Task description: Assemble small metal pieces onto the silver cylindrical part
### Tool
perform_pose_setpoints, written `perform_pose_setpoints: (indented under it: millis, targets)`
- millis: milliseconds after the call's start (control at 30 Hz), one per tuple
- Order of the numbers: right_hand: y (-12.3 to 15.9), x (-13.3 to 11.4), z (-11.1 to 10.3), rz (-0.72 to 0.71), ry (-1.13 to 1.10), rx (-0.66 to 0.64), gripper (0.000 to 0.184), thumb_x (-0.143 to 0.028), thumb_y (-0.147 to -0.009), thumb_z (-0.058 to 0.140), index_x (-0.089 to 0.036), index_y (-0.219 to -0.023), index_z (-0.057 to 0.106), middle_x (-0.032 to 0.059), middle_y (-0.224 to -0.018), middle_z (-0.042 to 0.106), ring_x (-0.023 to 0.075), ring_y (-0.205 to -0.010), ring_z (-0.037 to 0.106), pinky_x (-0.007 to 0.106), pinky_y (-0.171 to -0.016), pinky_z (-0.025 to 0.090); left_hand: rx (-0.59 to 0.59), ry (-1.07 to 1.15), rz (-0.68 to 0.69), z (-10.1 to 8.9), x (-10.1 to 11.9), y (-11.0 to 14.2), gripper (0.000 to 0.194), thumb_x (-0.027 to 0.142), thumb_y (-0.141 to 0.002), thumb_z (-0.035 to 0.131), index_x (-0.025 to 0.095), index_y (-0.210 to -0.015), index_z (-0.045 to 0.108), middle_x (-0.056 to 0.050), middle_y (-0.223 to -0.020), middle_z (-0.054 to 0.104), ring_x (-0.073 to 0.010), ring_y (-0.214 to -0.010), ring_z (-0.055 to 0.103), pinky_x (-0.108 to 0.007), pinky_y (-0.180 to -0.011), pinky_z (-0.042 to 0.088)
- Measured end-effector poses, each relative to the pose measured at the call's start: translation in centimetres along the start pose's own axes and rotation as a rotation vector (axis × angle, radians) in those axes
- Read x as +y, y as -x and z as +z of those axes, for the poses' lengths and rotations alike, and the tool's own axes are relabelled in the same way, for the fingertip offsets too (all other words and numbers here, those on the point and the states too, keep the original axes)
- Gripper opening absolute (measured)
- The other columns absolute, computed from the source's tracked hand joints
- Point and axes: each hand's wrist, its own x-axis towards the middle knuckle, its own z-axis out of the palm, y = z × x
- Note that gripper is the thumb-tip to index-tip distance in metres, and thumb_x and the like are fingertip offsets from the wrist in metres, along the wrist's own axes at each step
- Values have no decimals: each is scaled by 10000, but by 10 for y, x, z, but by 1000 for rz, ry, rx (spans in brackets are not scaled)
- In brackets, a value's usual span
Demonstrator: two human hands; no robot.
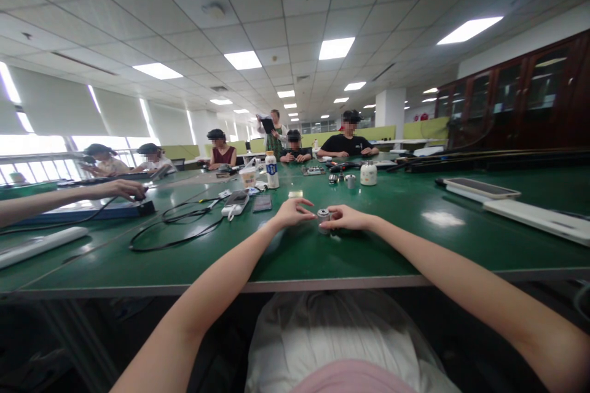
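Observation:
A small silvery metal cylinder [323, 219] with a ringed top stands upright on the green table in front of me. My right hand [349, 218] has its thumb and fingers closed against the cylinder's right side. On the left, my left hand [294, 212] reaches toward it with fingers stretched and thumb apart, holding nothing. Its fingertips are very near the cylinder; whether they touch it I cannot tell. Beyond my hands are another metal cylinder [351, 182] and a round white jar-like container [368, 174].
Behind my left hand are a white bottle [271, 172], a cup [249, 177], a phone [262, 203] and a black cable [162, 248]. A co-worker's hand [124, 189] rests over a blue-sided item at left. Long white bars [537, 216] lie right. Several people sit across.

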Motion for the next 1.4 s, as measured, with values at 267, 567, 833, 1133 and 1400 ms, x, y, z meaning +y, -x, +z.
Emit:
perform_pose_setpoints:
  millis: [267, 567, 833, 1133, 1400]
  targets:
    - [-1, -1, 1, 11, -15, -4, 551, -516, -638, 708, -138, -1016, 577, -13, -678, 559, 88, -583, 452, 209, -520, 302, -126, -91, -9, -4, -10, 2, 448, 334, -564, 780, 140, -954, 674, -67, -750, 725, -231, -793, 684, -305, -736, 513]
    - [-1, -1, 0, 5, 39, 8, 557, -543, -645, 688, -127, -999, 578, -41, -600, 501, 76, -531, 408, 207, -488, 265, 80, 158, 207, 10, 32, 5, 418, 377, -679, 716, 116, -996, 636, -125, -885, 711, -235, -865, 671, -323, -774, 528]
    - [-3, 3, -1, -10, 32, -8, 647, -538, -659, 682, -137, -1149, 547, -22, -637, 538, 86, -550, 429, 208, -499, 283, -18, 200, 200, 15, 36, 9, 403, 331, -692, 715, 106, -1013, 619, -139, -914, 701, -238, -888, 662, -343, -797, 519]
    - [-3, 3, -1, 4, 22, 16, 668, -532, -640, 700, -121, -1143, 543, -33, -605, 521, 78, -522, 407, 210, -487, 271, -126, 295, 209, 17, 35, 5, 357, 66, -719, 567, 123, -1070, 593, -120, -1003, 676, -218, -955, 629, -318, -811, 483]
    - [-3, 2, 0, -2, 26, 16, 619, -516, -645, 702, -123, -1101, 558, -33, -618, 519, 82, -541, 429, 207, -501, 287, -21, 255, 169, 13, 36, 6, 338, 198, -728, 642, 122, -1054, 595, -88, -818, 703, -208, -837, 660, -327, -790, 491]
